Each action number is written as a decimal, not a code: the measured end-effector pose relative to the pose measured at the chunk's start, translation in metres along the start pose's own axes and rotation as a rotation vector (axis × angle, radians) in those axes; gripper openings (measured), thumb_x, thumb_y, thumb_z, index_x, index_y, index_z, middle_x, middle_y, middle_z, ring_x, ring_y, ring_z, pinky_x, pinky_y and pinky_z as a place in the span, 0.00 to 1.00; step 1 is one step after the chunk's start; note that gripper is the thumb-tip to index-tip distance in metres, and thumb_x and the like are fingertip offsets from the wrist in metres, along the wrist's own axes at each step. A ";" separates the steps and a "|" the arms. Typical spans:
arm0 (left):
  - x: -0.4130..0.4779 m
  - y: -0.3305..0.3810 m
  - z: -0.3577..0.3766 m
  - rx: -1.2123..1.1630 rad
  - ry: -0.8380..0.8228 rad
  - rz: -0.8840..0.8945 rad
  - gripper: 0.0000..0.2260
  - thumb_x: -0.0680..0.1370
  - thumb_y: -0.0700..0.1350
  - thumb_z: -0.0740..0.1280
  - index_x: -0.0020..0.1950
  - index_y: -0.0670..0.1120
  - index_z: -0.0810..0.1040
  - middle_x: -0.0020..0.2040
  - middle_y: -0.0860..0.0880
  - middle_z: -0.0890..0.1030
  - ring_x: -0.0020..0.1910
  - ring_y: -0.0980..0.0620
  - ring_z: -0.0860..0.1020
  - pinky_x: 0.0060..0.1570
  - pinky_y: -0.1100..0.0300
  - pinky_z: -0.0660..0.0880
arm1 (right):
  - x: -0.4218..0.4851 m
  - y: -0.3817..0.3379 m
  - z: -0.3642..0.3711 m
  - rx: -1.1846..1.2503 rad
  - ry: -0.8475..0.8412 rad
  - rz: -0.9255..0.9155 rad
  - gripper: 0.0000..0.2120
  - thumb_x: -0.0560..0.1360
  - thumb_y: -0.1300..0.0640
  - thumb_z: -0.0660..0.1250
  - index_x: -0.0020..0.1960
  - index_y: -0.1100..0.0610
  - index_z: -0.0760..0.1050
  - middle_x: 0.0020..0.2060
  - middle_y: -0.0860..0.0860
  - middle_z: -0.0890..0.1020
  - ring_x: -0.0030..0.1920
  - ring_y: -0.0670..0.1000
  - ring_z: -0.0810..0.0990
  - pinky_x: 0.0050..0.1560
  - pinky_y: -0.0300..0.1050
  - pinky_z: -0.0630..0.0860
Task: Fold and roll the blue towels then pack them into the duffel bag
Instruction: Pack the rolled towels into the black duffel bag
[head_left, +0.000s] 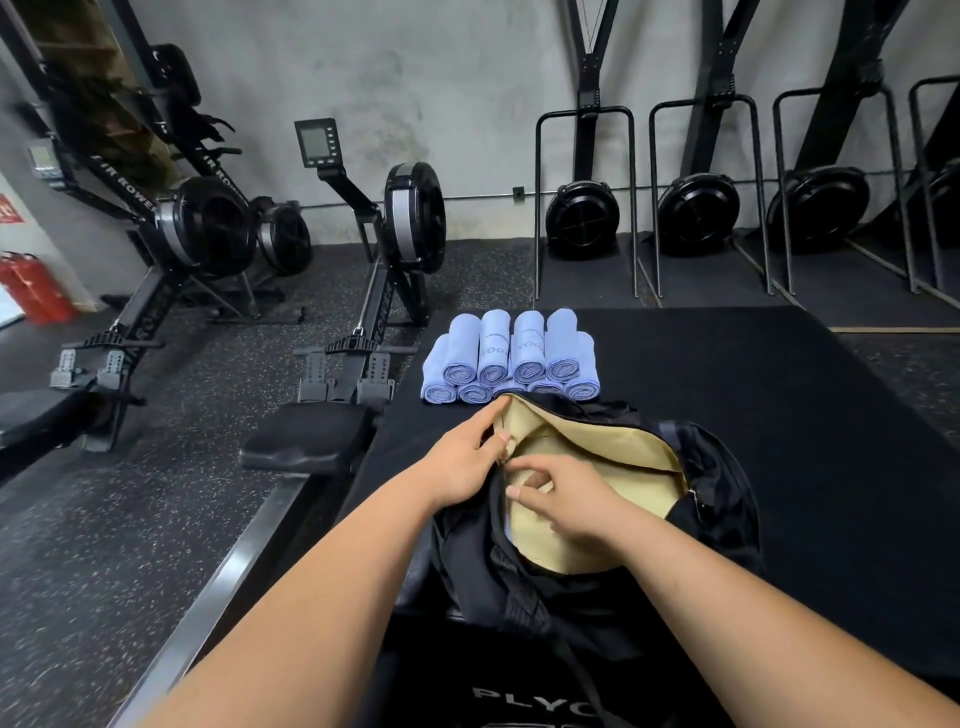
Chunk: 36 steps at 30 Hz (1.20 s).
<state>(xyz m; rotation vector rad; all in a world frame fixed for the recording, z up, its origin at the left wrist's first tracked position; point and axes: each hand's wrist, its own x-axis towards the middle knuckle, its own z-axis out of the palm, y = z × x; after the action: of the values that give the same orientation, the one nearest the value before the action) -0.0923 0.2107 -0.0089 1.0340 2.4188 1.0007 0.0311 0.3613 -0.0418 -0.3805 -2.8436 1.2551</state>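
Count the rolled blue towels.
9. Top row, four rolled light-blue cloth towels; bottom row, five; all on the black mat behind the black duffel bag, which may hide others.

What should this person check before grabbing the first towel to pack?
1. Towels rolled: ok. The blue towels lie rolled in a two-layer stack.
2. Bag open: ok. The duffel bag gapes, its tan lining showing.
3. Room inside: cannot tell. The hands hide part of the interior.
4. Hands free: not ok. The left hand and right hand both pinch the opening's edge.
5. Stack near: ok. It sits just behind the bag.
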 end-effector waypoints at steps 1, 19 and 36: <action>0.000 -0.003 0.001 0.003 0.006 0.002 0.25 0.87 0.51 0.61 0.84 0.58 0.59 0.80 0.58 0.68 0.78 0.56 0.67 0.73 0.64 0.60 | -0.002 0.000 -0.010 0.000 0.052 -0.035 0.16 0.79 0.46 0.73 0.66 0.42 0.80 0.42 0.45 0.84 0.30 0.39 0.77 0.42 0.42 0.77; 0.017 -0.015 0.026 -0.160 0.208 0.032 0.20 0.87 0.60 0.56 0.79 0.61 0.70 0.74 0.66 0.74 0.72 0.70 0.69 0.72 0.71 0.63 | 0.099 0.038 -0.115 0.038 0.433 0.179 0.25 0.78 0.46 0.74 0.72 0.48 0.76 0.61 0.54 0.83 0.64 0.56 0.79 0.65 0.48 0.74; 0.022 -0.026 0.043 -0.200 0.227 -0.042 0.19 0.87 0.61 0.54 0.78 0.68 0.68 0.58 0.80 0.75 0.63 0.75 0.73 0.60 0.78 0.64 | 0.197 0.046 -0.091 -0.111 0.431 0.311 0.27 0.79 0.44 0.70 0.77 0.42 0.70 0.70 0.54 0.76 0.69 0.62 0.75 0.63 0.52 0.74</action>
<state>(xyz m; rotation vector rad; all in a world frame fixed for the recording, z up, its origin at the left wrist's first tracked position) -0.0968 0.2345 -0.0580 0.8373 2.4393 1.3785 -0.1401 0.5016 -0.0304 -0.9939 -2.5485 0.9050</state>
